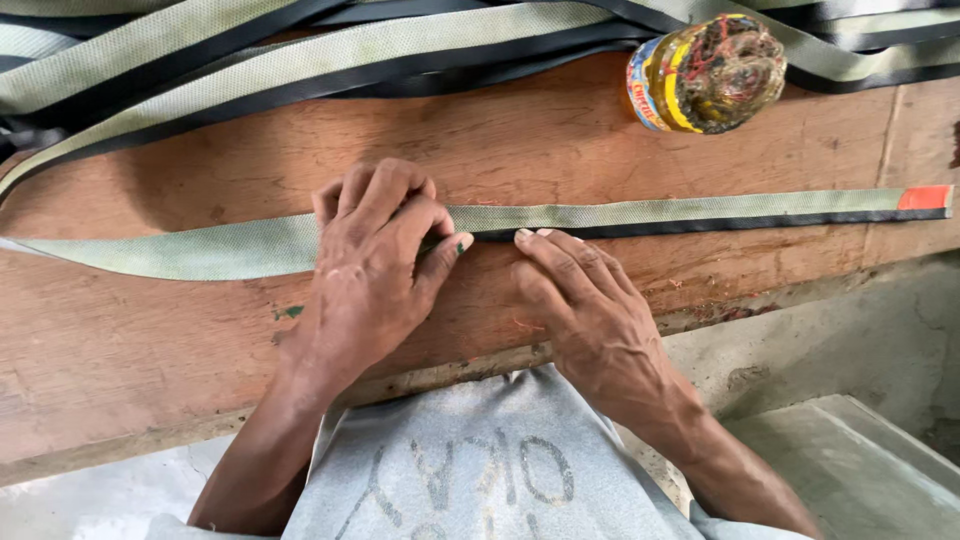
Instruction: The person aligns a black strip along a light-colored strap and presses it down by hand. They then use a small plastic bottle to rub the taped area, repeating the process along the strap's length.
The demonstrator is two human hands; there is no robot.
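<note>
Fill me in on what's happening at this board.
A person is working a green strap with a black edge, laid flat across a wooden board. The left hand presses down on the strap, thumb at its lower edge; the right hand touches that edge with its fingertips. The strap's far right end is orange. More straps lie piled along the board's far side, beside a jar lying on its side.
</note>
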